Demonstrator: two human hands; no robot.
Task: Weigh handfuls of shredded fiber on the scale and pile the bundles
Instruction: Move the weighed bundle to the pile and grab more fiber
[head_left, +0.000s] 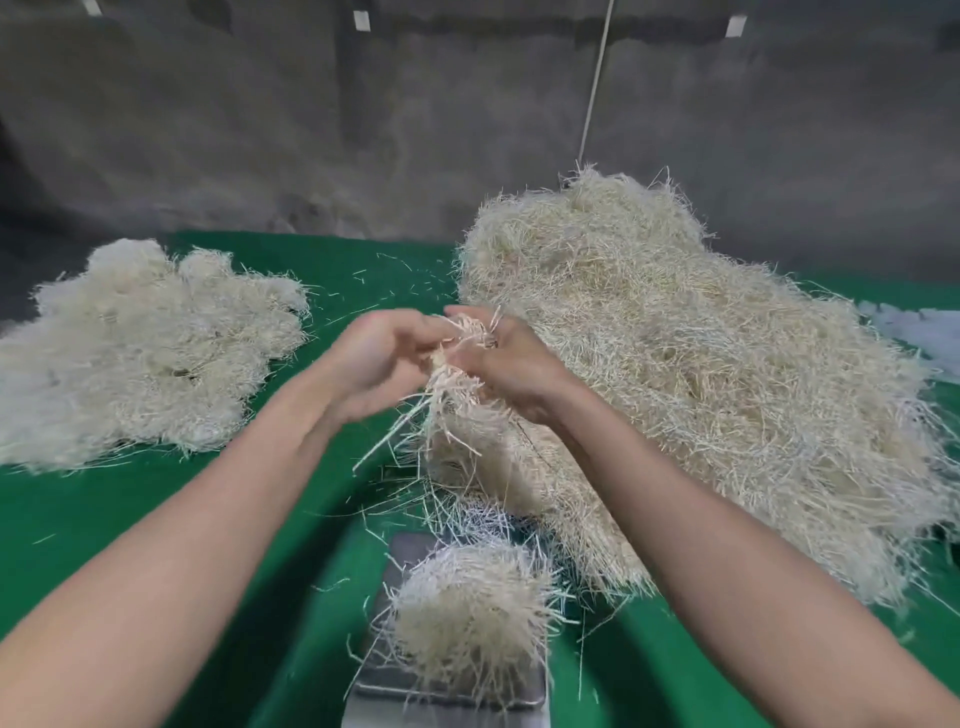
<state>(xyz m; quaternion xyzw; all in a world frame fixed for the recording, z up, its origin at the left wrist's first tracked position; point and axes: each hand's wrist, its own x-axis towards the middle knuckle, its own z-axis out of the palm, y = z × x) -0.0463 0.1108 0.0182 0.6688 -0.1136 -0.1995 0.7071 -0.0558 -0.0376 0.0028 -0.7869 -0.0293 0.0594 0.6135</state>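
both hands, left hand (382, 353) and right hand (511, 364), had their grip clamped on a tuft of shredded fiber (457, 400) above the big heap (701, 374). a weighed clump (470, 618) sat on the scale (447, 699). loose strands could fall on it and spoil the reading, i think.

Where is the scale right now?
In the head view, the scale sits bottom centre on the green table, between the forearms, with a fiber clump on it.

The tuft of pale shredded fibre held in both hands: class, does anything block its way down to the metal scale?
Yes. A rounded clump of pale fibre already covers the metal scale, directly below the held tuft.
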